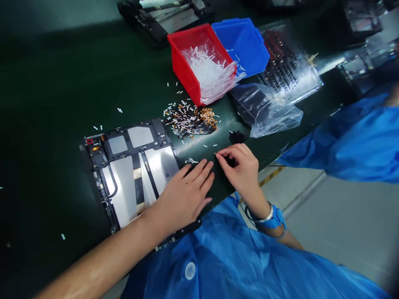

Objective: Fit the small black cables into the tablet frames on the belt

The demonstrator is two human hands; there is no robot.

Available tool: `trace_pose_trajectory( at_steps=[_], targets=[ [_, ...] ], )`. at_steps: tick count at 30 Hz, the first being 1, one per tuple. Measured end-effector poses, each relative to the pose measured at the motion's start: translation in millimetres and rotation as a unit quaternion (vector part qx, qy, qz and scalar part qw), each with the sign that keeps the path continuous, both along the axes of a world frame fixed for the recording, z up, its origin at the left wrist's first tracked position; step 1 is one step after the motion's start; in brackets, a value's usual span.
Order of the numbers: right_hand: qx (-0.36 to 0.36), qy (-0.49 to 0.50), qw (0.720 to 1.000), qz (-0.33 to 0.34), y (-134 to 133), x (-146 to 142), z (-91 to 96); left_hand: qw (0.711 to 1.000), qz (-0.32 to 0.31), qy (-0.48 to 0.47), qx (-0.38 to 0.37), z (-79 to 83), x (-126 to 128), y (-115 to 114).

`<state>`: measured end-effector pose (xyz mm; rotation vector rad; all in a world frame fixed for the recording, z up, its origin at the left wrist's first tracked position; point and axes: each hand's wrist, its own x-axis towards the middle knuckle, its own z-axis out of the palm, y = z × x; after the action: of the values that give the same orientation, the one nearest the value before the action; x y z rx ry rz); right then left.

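Note:
My left hand (pixel 187 193) lies flat, fingers stretched out, across the right edge of an opened tablet-like device (pixel 158 166) with silver plates and dark cables. Its fingertips reach onto the green tabletop, close to a few white strips (pixel 190 160). To the right, my right hand (pixel 241 166) is closed in a pinch with its fingertips low over the table. A tiny gold-coloured bit shows at those fingertips; the rest of what they hold is hidden. Beyond both hands lies a heap of small black cables (pixel 190 120) with gold ends and white tabs.
A red bin (pixel 183 68) holds white strips in a plastic bag. Beside it stand a blue bin (pixel 249 37), a clear bag (pixel 271 108) and a clear tray of parts (pixel 286 62). Another device (pixel 168 18) lies at the back. A co-worker's blue sleeve (pixel 352 137) is at right.

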<state>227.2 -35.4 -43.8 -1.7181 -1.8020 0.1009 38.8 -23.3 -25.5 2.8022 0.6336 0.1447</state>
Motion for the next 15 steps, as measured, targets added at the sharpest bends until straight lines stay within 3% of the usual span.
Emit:
trace_pose_trajectory(
  at_steps=[5, 15],
  targets=[
    [0.04, -0.014, 0.999, 0.003, -0.7, -0.2, -7.5, 1.0, 0.001, 0.018, -0.014, -1.1, -0.2, -0.1],
    [0.048, -0.048, 0.996, 0.052, 2.2, 5.7, -8.3, 0.999, 0.002, 0.023, -0.032, -0.8, 0.3, 0.0]
  ],
)
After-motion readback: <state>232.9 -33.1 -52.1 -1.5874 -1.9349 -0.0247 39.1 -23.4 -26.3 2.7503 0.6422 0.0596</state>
